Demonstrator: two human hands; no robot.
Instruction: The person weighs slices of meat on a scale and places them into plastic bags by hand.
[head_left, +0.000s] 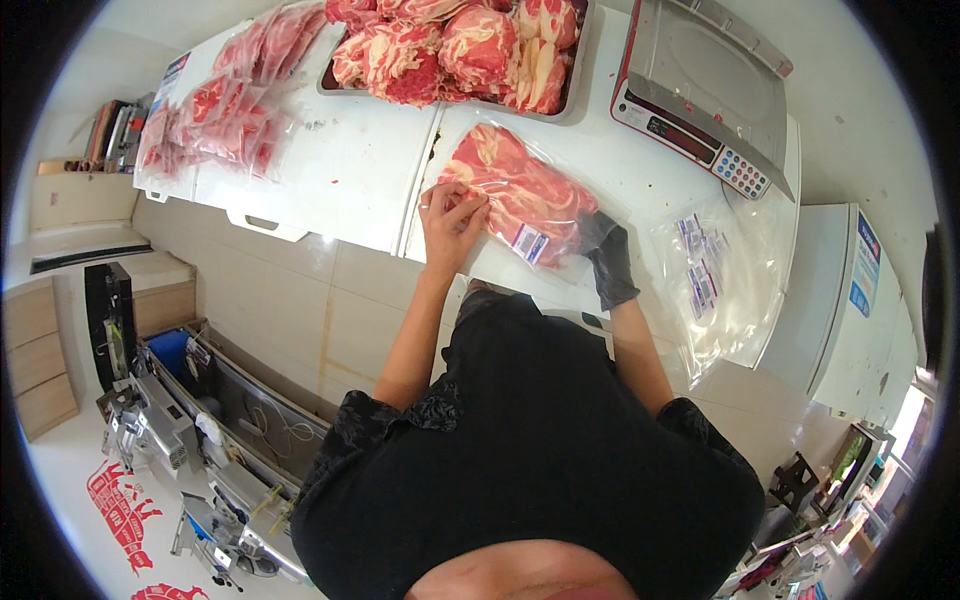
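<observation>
A clear plastic bag of sliced raw meat (517, 184) lies flat on the white freezer lid before me, with a printed label (529, 243) near its lower edge. My left hand (452, 221), bare and wearing a ring, pinches the bag's left side between thumb and fingers. At the bag's right end is my right hand (606, 259) in a dark glove; its fingers lie against the plastic and partly under it, so their grip is unclear.
A tray (559, 116) heaped with sliced meat stands at the back. Filled bags of meat (225, 124) lie at the left. A digital scale (694, 97) stands at the back right, with empty labelled plastic bags (720, 277) nearer me. The freezer edge runs along my front.
</observation>
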